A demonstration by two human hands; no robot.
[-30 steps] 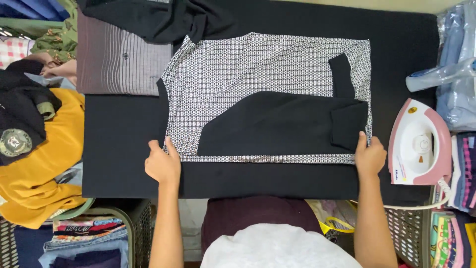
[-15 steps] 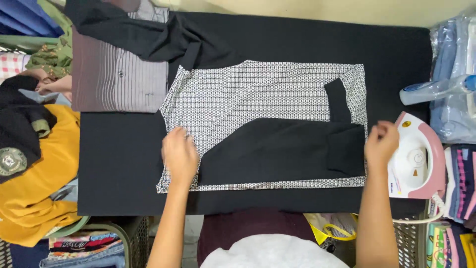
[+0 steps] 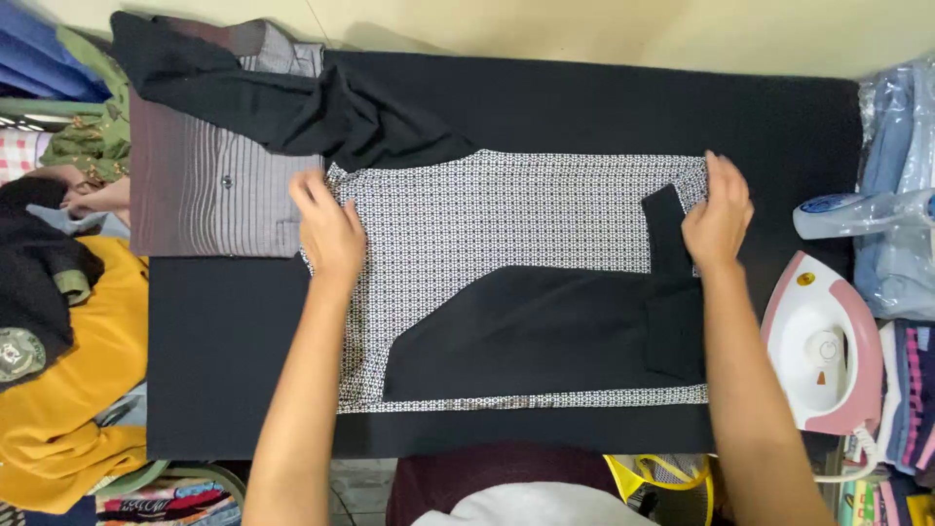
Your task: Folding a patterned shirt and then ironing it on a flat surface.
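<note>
A black-and-white patterned shirt (image 3: 506,219) lies flat on the black ironing table (image 3: 604,102), with its black sleeve (image 3: 545,331) folded across the lower half. My left hand (image 3: 329,226) rests on the shirt's far left edge, fingers spread. My right hand (image 3: 719,212) presses on the far right corner beside the black cuff (image 3: 667,229). Neither hand visibly pinches the cloth.
A folded grey striped shirt (image 3: 209,190) lies at the table's left end under a black garment (image 3: 292,107). A pink and white iron (image 3: 818,346) stands at the right, with a spray bottle (image 3: 857,214) behind it. Piles of clothes, one yellow (image 3: 68,390), flank the table.
Both hands have slid from the shirt's near edge up to its far edge. The view has shifted downward, showing more of the wall.
</note>
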